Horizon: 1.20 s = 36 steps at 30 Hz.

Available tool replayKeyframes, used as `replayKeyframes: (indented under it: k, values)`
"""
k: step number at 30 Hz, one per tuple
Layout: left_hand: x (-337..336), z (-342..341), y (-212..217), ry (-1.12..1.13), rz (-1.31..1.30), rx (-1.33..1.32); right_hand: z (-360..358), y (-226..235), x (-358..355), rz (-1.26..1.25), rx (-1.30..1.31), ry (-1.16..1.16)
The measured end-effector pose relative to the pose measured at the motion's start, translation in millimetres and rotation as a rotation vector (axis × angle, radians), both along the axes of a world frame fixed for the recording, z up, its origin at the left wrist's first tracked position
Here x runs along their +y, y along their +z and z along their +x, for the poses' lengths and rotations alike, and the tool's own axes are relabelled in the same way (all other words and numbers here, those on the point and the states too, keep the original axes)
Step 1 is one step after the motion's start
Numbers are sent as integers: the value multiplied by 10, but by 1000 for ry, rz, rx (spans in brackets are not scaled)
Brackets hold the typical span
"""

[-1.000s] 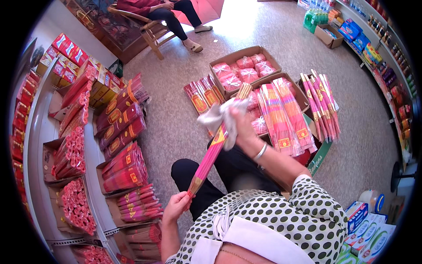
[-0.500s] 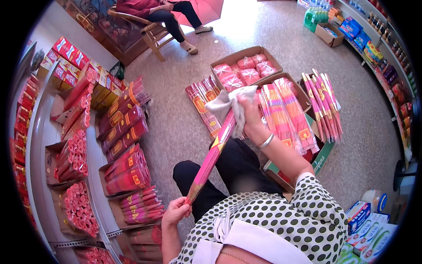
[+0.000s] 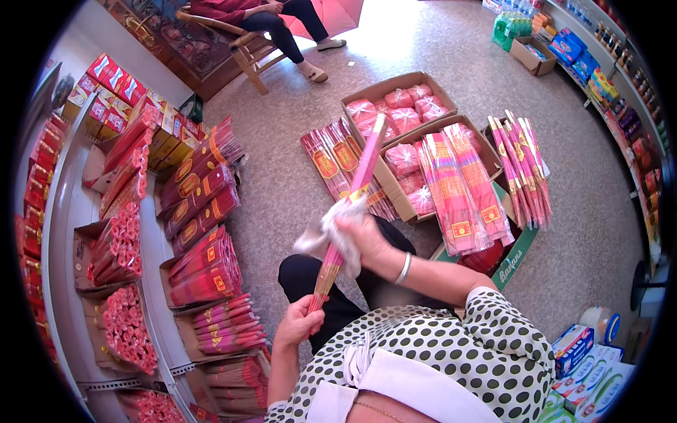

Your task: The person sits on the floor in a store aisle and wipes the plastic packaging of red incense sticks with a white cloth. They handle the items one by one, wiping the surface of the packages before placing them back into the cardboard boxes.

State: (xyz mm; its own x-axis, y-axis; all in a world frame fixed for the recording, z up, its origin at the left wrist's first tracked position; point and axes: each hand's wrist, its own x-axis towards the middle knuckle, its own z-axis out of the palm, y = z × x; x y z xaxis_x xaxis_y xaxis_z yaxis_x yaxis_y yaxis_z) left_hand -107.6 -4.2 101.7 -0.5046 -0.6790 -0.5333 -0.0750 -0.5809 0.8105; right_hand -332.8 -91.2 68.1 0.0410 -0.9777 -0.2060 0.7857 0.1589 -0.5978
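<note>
Pink incense-stick pack: this long one [image 3: 369,158] is up in the air in front of the person's lap, tilted, top end leaning away & a bit to the R. Bottom end's red, near the L knee.
L hand: L hand [image 3: 299,324] has its grip closed round that red bottom end, fingers bent, tbh looks pretty snug.
R hand: R hand [image 3: 364,241] is higher up, grasping the pack thru a greyish-white cloth [image 3: 316,234], which wraps round the lower-middle bit w/ a loose flap hanging off to the L. Silver bangle [image 3: 404,268] on that wrist.
Cartons: 2 open brown ones just past the knees. Far carton [image 3: 391,84] has pink wrapped bundles [image 3: 404,119] in it; near carton [image 3: 396,192] has more, plus checked stick packs [image 3: 451,190] lying across the top.
Floor: gold-label packs [image 3: 330,156] L of the cartons, pink-and-gold packs [image 3: 519,169] to the R.
L side: shelving [image 3: 150,271] crammed w/ red & pink stick packs.
Background: someone seated [image 3: 275,32] on a bamboo chair [image 3: 245,58].
</note>
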Motion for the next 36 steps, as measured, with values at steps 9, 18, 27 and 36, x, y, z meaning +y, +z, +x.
replayKeyframes:
  k: [9,18,27,36]
  values:
    - [128,192,-13,61,-99,-29,-783,380,-526,-166,33,-298]
    - [16,-157,-32,116,-255,-226,203,-67,251,-42,32,69]
    - [285,351,-136,125,-165,-126,-1021,281,-643,-125,78,-372]
    - [-17,-315,91,148,-483,-470,386,38,445,15,-103,121]
